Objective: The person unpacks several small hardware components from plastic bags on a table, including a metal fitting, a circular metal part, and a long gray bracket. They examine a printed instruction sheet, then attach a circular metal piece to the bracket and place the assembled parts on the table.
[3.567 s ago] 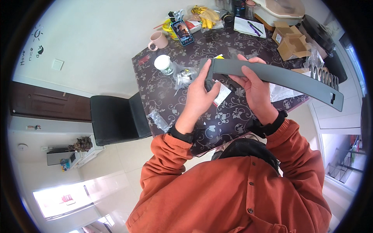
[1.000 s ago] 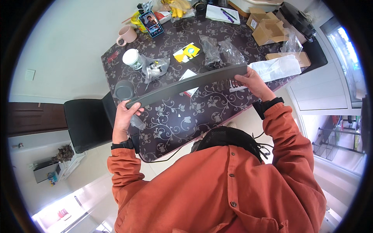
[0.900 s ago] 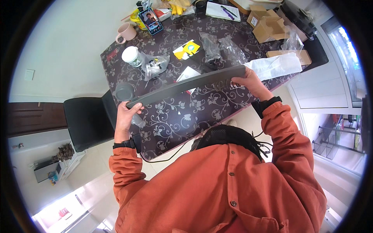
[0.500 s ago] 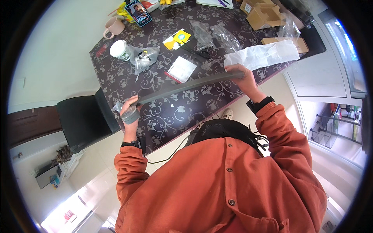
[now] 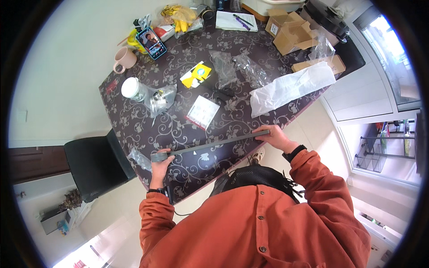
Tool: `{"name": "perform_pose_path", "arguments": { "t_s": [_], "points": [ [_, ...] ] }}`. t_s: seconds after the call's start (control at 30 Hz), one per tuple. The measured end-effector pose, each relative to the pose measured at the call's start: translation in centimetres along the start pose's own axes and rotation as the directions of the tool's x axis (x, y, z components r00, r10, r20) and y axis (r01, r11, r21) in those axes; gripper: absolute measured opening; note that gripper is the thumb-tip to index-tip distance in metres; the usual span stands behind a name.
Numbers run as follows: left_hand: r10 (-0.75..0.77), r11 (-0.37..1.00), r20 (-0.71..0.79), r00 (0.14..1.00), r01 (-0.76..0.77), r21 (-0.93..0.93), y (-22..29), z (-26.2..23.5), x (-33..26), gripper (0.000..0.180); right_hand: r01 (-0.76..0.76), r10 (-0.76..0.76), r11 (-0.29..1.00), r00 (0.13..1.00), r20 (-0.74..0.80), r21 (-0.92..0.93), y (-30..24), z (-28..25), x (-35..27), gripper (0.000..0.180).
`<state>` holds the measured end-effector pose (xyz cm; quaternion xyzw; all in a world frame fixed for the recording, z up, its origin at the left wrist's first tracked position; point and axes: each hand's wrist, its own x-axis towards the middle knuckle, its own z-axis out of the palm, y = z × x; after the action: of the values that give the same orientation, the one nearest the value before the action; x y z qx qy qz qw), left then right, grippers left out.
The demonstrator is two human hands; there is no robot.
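Observation:
Between my hands stretches a grey strip [image 5: 214, 144] of tape, pulled off a small roll [image 5: 158, 157]. My left hand [image 5: 161, 166] is closed around the strip where it leaves the roll, near the table's left corner. Higher and to the right, my right hand [image 5: 273, 136] pinches the strip's free end over the table edge. The strip runs nearly straight and rises a little towards the right. Beyond it lies a small white notepad [image 5: 203, 111] with a red edge.
On the patterned table [image 5: 178, 127] are a white-lidded tub [image 5: 132, 89], a bagged item [image 5: 161, 99], a pink mug [image 5: 124, 60], a phone [image 5: 151, 43], a yellow packet [image 5: 196, 75], clear plastic bags [image 5: 251, 70], a white wrapper [image 5: 290, 88] and an open cardboard box [image 5: 291, 33]. A black chair [image 5: 96, 163] stands left.
Both hands and the strip have come lower in the view, towards my body. The strip now shows narrower and straighter. The view has shifted, so more of the table's far side shows.

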<state>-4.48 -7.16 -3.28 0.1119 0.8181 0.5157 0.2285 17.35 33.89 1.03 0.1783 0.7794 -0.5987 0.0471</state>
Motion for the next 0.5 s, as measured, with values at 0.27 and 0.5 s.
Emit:
{"name": "perform_pose_path", "arguments": {
  "t_s": [0.27,0.5],
  "points": [
    [-0.123,0.974,-0.009,0.992,0.119,-0.193,-0.7,-0.4,0.9,0.027,-0.177,0.162,0.978,0.977,0.136,0.108,2.8,-0.3,1.8,0.012],
    [-0.130,0.991,-0.125,0.984,0.125,-0.049,-1.7,-0.6,1.4,0.028,-0.310,0.270,0.931,0.940,0.211,0.191,3.3,-0.1,3.2,0.019]
  ]
}}
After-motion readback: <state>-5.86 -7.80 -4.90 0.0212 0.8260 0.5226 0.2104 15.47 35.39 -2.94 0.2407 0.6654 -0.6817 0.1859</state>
